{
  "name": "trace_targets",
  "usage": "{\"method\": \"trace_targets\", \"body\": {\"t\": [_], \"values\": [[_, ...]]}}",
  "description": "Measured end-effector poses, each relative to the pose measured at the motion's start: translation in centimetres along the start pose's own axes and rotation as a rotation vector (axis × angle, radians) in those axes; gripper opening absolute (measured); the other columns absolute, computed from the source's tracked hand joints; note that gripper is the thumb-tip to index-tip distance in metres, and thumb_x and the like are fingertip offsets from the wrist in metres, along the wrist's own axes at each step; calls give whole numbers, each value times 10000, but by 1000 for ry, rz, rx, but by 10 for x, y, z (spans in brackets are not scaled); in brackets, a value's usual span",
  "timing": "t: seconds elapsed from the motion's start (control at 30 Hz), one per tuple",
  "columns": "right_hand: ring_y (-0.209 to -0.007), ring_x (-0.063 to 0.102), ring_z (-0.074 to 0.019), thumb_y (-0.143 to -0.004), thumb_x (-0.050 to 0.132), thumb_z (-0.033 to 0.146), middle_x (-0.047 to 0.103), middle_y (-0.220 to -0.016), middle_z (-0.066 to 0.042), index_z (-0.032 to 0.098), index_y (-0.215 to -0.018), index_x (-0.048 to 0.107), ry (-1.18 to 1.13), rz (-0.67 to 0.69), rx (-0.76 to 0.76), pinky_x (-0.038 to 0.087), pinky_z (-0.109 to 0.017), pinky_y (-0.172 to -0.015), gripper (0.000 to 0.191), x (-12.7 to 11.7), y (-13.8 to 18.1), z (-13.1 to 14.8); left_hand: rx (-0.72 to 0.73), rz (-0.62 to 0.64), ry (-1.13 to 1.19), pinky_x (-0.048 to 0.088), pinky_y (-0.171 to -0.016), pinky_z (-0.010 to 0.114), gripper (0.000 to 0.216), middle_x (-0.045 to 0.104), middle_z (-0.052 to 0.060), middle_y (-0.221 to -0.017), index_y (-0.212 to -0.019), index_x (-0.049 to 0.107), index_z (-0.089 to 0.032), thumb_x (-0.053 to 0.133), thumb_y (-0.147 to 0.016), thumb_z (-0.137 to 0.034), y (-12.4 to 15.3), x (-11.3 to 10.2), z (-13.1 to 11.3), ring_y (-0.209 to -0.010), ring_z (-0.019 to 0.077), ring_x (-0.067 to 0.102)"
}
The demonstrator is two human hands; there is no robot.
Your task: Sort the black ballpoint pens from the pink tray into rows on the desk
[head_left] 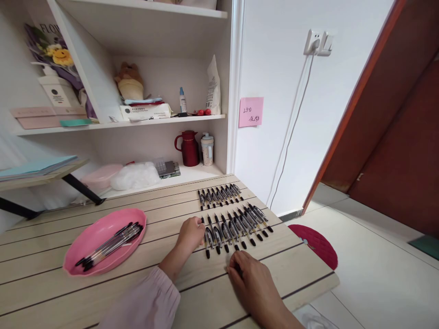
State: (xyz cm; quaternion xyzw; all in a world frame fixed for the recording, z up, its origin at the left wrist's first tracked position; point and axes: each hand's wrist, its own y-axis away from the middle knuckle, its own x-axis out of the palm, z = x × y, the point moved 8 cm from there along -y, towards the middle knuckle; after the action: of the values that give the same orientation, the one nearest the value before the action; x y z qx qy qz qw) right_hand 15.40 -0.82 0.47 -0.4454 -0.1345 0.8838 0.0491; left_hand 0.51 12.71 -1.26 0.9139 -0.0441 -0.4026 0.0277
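Clear-barrelled pens with black caps and grips lie side by side in a front row [235, 228] and a back row [218, 195] on the wooden table. My left hand [190, 236] is closed at the left end of the front row. Its thumb and fingertips are pinched against the leftmost pen [206, 240]. Just below the front row rests my right hand [252, 281], its fingers curled in; whatever they hold, if anything, is hidden. To the left, several more pens [111, 245] lie in a bundle inside a pink oval tray [80, 265].
A small raised stand [73, 169] with papers is on the table's left. White shelves [161, 124] behind hold a red jug [190, 148], a tumbler [207, 150] and a plastic bag [135, 176]. The table's right edge drops to a red round stool [317, 246].
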Motion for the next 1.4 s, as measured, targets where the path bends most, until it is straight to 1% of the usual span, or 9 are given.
{"method": "trace_targets", "body": {"t": [0.17, 0.5, 0.63, 0.87, 1.1, 1.4], "values": [[-621, 526, -136, -772, 437, 175, 575, -705, 4, 208, -708, 491, 6, 4, 3, 262, -231, -538, 91, 0, 0, 0, -16, 23, 7, 386, -427, 210, 316, 651, 36, -569, -998, 586, -117, 427, -756, -244, -1, 3, 2, -385, 122, 553], [-612, 521, -133, -764, 438, 171, 574, -687, 1, 203, -696, 502, 9, 6, -2, 261, -235, -531, 98, 2, -1, -2, -62, 43, 55, 389, -392, 206, 321, 671, 55, -651, -1009, 574, -124, 430, -754, -256, 1, 4, 2, -413, 130, 579], [-609, 520, -132, -763, 440, 165, 569, -679, 4, 203, -693, 496, 8, -7, -3, 261, -233, -532, 97, 1, 0, -2, -91, 47, 83, 399, -396, 196, 362, 670, 61, -663, -1063, 542, -108, 430, -756, -262, 6, 1, 2, -463, 138, 606], [-610, 524, -131, -777, 439, 185, 579, -688, 1, 206, -693, 503, -3, -7, 5, 264, -232, -536, 107, 0, -1, -2, -120, 58, 104, 401, -394, 183, 372, 663, 51, -675, -1076, 529, -105, 442, -755, -270, 15, -7, 6, -477, 133, 611], [-623, 530, -137, -787, 435, 189, 587, -693, 1, 208, -699, 502, 14, -9, 5, 268, -233, -550, 112, -2, 1, 1, -133, 73, 108, 390, -378, 180, 384, 664, 48, -635, -1097, 519, -97, 444, -761, -269, 15, -4, 9, -461, 135, 608], [-619, 533, -135, -776, 438, 173, 583, -695, 3, 205, -700, 505, 21, -7, 4, 271, -233, -544, 106, -3, 0, 3, -119, 74, 99, 413, -381, 188, 348, 640, 40, -562, -1051, 542, -97, 454, -749, -247, 8, 2, 6, -452, 147, 613]]}}
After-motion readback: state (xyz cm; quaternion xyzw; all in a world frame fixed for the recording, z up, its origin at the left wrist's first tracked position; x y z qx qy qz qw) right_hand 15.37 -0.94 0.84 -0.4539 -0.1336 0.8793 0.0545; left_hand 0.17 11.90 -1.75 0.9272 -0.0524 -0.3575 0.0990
